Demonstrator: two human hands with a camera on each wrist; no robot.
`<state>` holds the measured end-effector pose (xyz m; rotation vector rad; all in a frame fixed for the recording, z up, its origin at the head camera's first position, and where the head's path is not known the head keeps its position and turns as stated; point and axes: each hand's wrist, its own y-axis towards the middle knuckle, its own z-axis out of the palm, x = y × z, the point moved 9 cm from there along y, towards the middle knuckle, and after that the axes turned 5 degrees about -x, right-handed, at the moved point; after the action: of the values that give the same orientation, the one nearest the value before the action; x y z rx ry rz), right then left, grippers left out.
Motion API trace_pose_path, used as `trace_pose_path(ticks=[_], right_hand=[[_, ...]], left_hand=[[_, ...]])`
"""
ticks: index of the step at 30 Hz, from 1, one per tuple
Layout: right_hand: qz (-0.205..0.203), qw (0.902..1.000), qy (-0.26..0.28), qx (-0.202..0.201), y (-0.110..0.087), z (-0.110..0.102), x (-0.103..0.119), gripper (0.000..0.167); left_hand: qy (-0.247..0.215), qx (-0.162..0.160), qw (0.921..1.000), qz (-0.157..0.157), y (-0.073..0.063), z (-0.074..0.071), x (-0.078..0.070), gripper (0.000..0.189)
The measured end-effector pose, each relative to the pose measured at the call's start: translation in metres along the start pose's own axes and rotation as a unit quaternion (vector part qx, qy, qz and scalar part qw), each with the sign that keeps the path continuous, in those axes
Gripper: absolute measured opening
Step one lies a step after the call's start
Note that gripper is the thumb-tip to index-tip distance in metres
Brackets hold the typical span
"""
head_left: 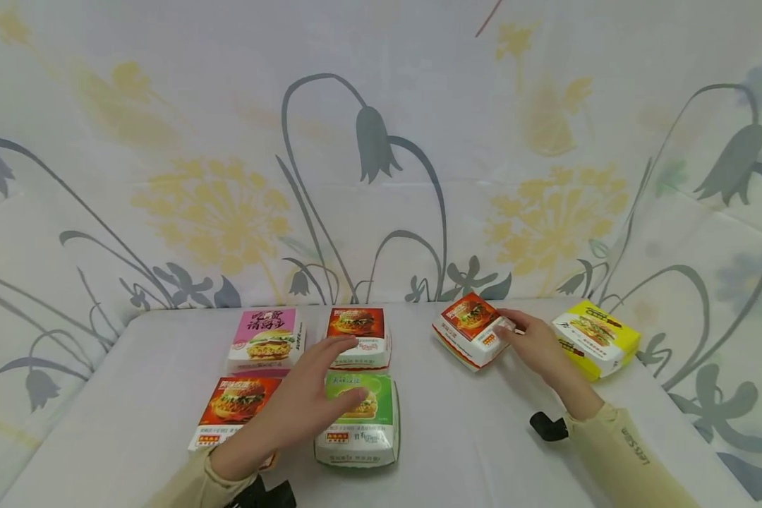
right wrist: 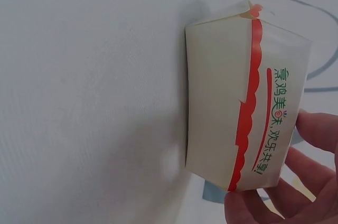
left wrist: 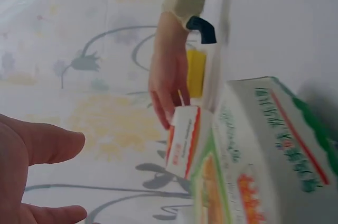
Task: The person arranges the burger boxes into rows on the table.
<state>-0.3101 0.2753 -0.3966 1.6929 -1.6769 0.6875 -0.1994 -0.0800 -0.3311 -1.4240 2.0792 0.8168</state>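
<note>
My right hand [head_left: 536, 342] grips the right side of a red and white burger box [head_left: 470, 331], tilted on the right half of the table. The right wrist view shows that box's [right wrist: 222, 97] white side with a red scalloped flap, thumb and fingers around one end. My left hand [head_left: 295, 406] hovers over the left group with fingers extended, holding nothing. Beneath and around it are a green burger box [head_left: 362, 430], a red burger box [head_left: 235, 406] partly hidden by the forearm, a pink burger box [head_left: 263, 342] and another red burger box [head_left: 358, 339].
A yellow burger box [head_left: 600, 339] lies at the far right, beyond the right wrist. White cloth covers the table [head_left: 457, 437], and a flower-printed curtain [head_left: 381, 212] rises along its back edge. Black wrist straps or mounts [head_left: 549, 427] sit at both sleeves.
</note>
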Motion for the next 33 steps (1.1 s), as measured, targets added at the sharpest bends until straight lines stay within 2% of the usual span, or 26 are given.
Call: trace_pose_path(ticks=[4,7,11,16,21,25,28,31,33], right_hand=[[0.001,1.0,-0.004,0.0,-0.003,0.003,0.001,0.053],[0.002,0.9999,-0.011,0.0,-0.005,0.005,0.002,0.053],[0.003,0.9999,-0.016,0.001,-0.006,0.009,0.004,0.053],[0.01,0.9998,-0.019,0.003,-0.006,0.014,0.007,0.054],[0.025,0.9994,-0.022,0.0,-0.007,0.017,0.009,0.058],[0.028,0.9994,-0.021,-0.005,-0.008,0.019,0.009,0.059],[0.027,0.9993,-0.024,-0.009,-0.008,0.02,0.01,0.059],[0.029,0.9992,-0.026,-0.01,-0.007,0.021,0.01,0.06],[0.028,0.9992,-0.028,-0.011,-0.007,0.022,0.011,0.061]], left_hand=[[-0.019,0.026,0.9992,0.023,0.022,0.001,-0.023,0.063],[-0.033,0.051,0.9976,0.034,0.041,0.008,-0.032,0.06],[-0.055,0.084,0.9945,0.03,0.065,0.022,-0.031,0.056],[-0.101,0.101,0.9897,-0.008,0.092,0.037,-0.024,0.053],[-0.153,0.124,0.9793,-0.048,0.115,0.057,-0.011,0.049],[-0.184,0.128,0.9718,-0.073,0.128,0.075,-0.002,0.047],[-0.19,0.135,0.9681,-0.092,0.131,0.088,0.001,0.046],[-0.188,0.145,0.9665,-0.098,0.132,0.097,0.0,0.047],[-0.177,0.146,0.9683,-0.097,0.133,0.099,-0.001,0.048]])
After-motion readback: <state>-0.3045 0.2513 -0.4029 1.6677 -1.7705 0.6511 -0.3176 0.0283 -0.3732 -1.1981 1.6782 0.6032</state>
